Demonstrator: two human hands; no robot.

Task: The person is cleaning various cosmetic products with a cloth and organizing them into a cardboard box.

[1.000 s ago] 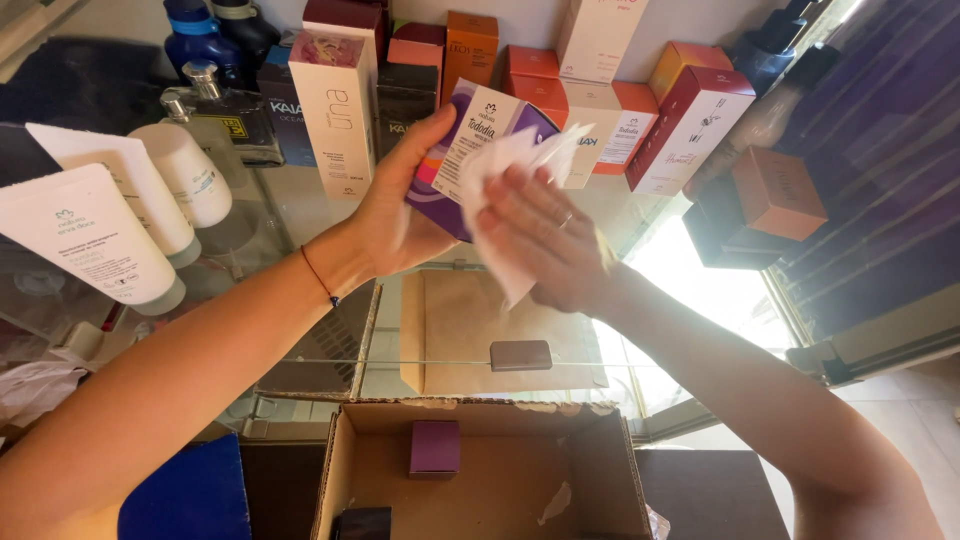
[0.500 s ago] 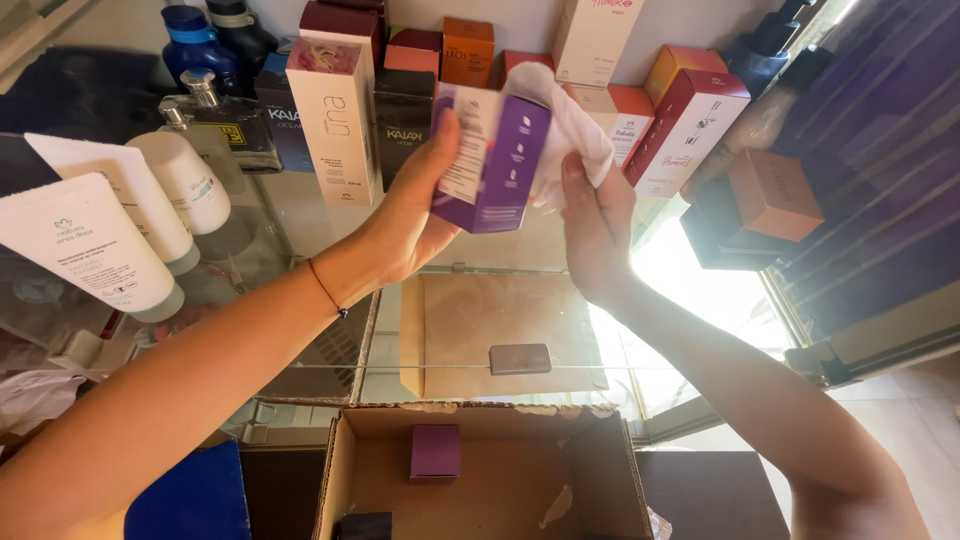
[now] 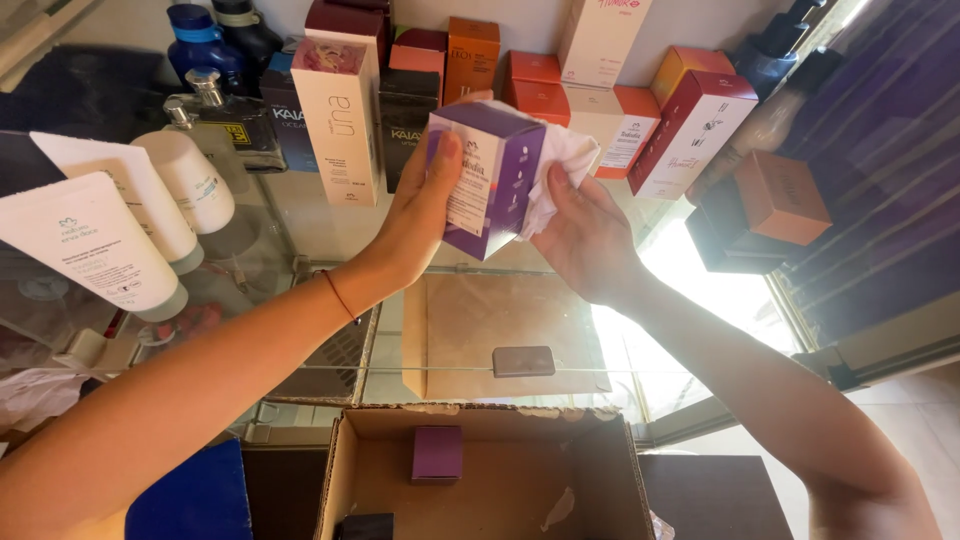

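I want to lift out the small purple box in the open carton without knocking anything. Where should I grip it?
Come from straight above: the cardboard carton is open-topped with walls around. Pinch the small purple box across two opposite side faces; it seems to stand clear of the walls.

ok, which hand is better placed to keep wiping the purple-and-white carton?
Right. The right hand already presses the white cloth against the purple-and-white cardboard carton; the left hand grips the carton's other side, steadying it.
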